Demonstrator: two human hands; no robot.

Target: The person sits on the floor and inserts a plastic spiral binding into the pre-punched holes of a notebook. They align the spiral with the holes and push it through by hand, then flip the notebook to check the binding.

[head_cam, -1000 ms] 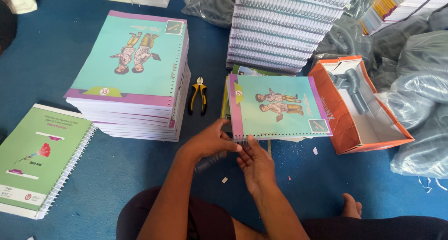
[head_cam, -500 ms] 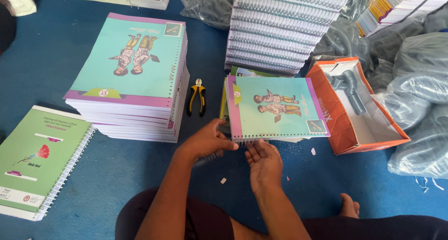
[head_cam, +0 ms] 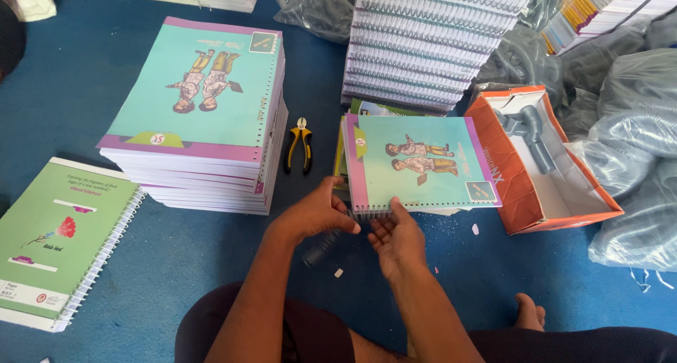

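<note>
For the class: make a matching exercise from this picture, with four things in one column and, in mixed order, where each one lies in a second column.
Things:
1. pliers
2. green notebook
3. orange box
4. teal notebook

Places:
A. far left on the blue floor
B. at the fingertips of both hands
C. between the tall notebook stack and the teal notebook
D. right of the teal notebook, lying open

Pairs: 1-C, 2-A, 3-D, 4-B

A blue carpeted floor [head_cam: 84, 109] fills the view — evenly lit, soft shadows — with grey plastic sacks [head_cam: 635, 123] heaped along the right edge.
</note>
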